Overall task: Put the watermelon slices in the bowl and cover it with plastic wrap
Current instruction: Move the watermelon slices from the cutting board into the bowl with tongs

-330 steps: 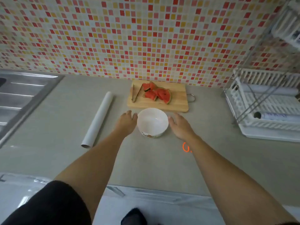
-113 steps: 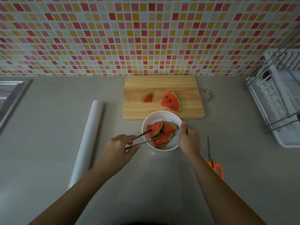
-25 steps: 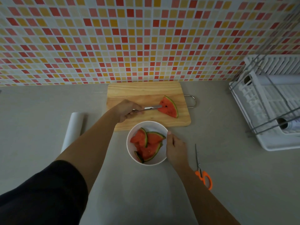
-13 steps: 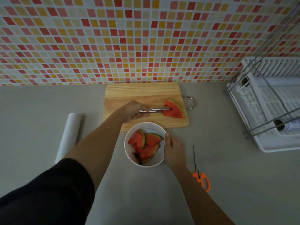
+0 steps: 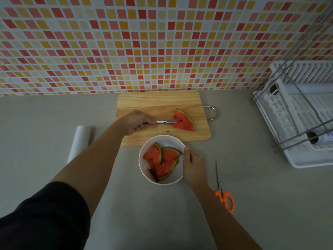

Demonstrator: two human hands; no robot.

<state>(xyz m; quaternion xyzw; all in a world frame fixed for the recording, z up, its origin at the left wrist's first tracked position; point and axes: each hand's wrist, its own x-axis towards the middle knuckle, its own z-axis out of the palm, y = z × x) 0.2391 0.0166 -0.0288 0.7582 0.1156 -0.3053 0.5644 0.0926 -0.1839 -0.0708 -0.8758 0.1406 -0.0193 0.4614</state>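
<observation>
The left hand (image 5: 137,121) grips serrated metal tongs (image 5: 163,122) touching a triangular watermelon wedge (image 5: 183,120) on the wooden cutting board (image 5: 158,101). The right hand (image 5: 192,165) clasps the round white bowl (image 5: 169,180) of green-rinded slices (image 5: 162,163); the plastic wrap roll (image 5: 80,141) lies left.

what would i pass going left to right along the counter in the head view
plastic wrap roll -> white bowl -> orange scissors -> white dish rack
</observation>
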